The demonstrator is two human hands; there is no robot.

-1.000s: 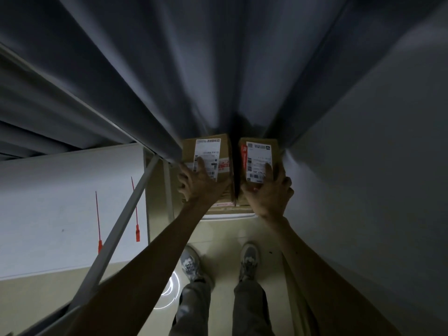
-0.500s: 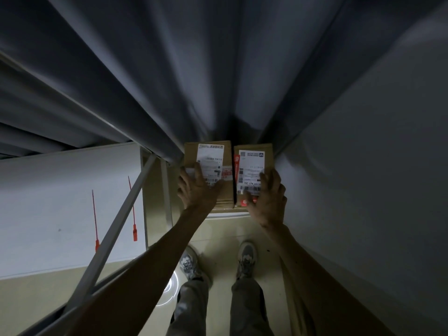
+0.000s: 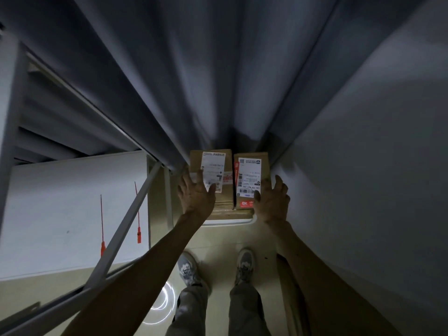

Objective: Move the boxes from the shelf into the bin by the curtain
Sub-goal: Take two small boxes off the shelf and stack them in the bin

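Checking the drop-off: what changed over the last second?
The left hand and right hand lowered the left box and right box, closing the gap between them, above the bin. Their fingers have spread, loosening the grip, yet still touch the boxes. Curtain and shoes stayed put.

The left hand (image 3: 196, 197) and the right hand (image 3: 272, 202) no longer grip the boxes; their fingers are now spread open. The left box (image 3: 226, 197) and the right box (image 3: 249, 175) now lie close side by side, and the right hand is shifted toward the right edge of its box
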